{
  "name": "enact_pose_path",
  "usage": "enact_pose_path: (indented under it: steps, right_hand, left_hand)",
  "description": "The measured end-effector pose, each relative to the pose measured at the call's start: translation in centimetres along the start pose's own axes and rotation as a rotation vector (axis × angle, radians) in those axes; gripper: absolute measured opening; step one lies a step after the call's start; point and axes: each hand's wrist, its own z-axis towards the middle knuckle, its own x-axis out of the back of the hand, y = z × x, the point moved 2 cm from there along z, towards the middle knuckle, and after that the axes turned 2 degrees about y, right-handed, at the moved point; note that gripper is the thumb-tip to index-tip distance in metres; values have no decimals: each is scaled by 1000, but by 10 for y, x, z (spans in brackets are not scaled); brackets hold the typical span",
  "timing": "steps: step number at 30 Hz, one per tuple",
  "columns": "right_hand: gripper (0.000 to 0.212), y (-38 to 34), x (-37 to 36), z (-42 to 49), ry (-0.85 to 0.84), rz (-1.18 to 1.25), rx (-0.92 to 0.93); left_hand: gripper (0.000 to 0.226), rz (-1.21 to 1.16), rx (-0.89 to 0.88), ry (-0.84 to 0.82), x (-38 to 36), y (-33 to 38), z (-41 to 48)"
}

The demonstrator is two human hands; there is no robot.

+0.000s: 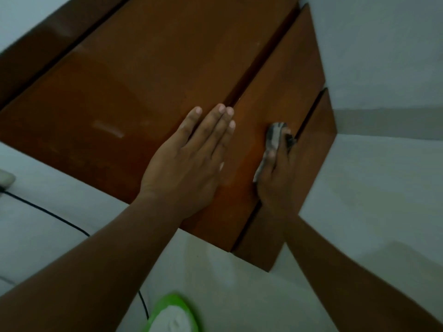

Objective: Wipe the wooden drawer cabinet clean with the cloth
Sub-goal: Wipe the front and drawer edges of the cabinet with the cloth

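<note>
Nearest the camera, at the bottom edge, sits a green-rimmed object [171,313] with a pale middle, too blurred to identify, on the light floor [215,283]. A thin black cable [69,224] runs across the floor on the left and passes close beside the green object. Two bare forearms reach up from the lower corners toward the cabinet [143,80], a reddish-brown wooden piece seen steeply from above, its glossy top taking up most of the view and its drawer fronts falling away to the right. The left hand [189,159] lies flat, palm down, on the top near the front edge, fingers stretched out and close together, gripping nothing. The right hand [275,178] is lower, pressed against the upper drawer front [275,92], its fingers closed over the cloth [273,140]. The cloth is grey with dark marks; it sticks out past the fingertips and lies against the wood just beside the dark gap that parts this drawer from the lower drawer [316,130]. Beyond the cabinet a pale wall [383,56] fills the upper right, meeting the floor along a grey skirting strip [388,123].
</note>
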Motion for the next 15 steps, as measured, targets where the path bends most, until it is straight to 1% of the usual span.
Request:
enact_pose_path:
  steps: [2,4,5,6,7,8,10,11,12,13,15]
  right_hand:
    - [44,20,1,40,19,-9,-127]
    - [51,10,19,66,38,86,-235]
    - [53,-1,24,68,60,142,-245]
    - [51,-19,29,60,32,210,-233]
    - [48,-37,33,46,-14,252,-177]
    - [45,-54,36,27,-18,272,-102]
    - [45,-58,24,3,-19,192,121]
    - [46,-48,12,3,-47,156,194]
    - [47,-36,2,13,-54,127,223]
    - [48,-36,-1,27,-42,150,222]
    - [47,-32,-5,63,25,178,250]
  left_hand:
    - [65,6,-10,-21,-1,1,1]
    - [63,-14,-16,-21,-2,1,0]
    - [62,-26,-16,-19,-2,-1,-1]
    - [62,-28,-28,-18,-3,0,-1]
    - [63,-46,-30,6,3,-4,-4]
    - [64,-50,-19,-3,-5,3,-1]
    - [68,-69,11,-14,-17,11,4]
    - [73,-103,70,-8,-18,12,6]
    - [75,-152,117,-12,-22,13,8]
    - [72,-163,107,-3,-23,13,8]
    - [65,-145,47,65,-20,11,4]
